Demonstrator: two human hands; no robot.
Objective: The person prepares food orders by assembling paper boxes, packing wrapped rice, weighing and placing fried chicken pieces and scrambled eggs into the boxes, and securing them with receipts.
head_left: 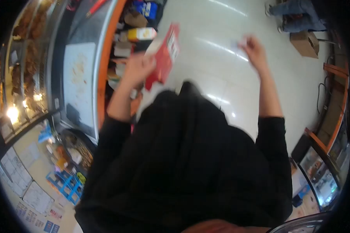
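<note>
My left hand (139, 69) is closed on the edge of a red packet (165, 58) with pale lettering, which looks like a flat paper or plastic bag. The packet hangs tilted over the floor, its top leaning away from me. Out to the right, my right hand (254, 52) is raised with its fingers pinched together. A small pale, see-through scrap (235, 43) shows at those fingertips, too blurred to name. The two hands are well apart.
A counter with a stained white board (79, 73) runs along my left, beside a lit glass food case (29, 66). Boxes and packages fill the shelf below, including a yellow-and-white carton (142, 34). Ahead right, a person's legs (303, 15) stand by an open cardboard box (304, 43).
</note>
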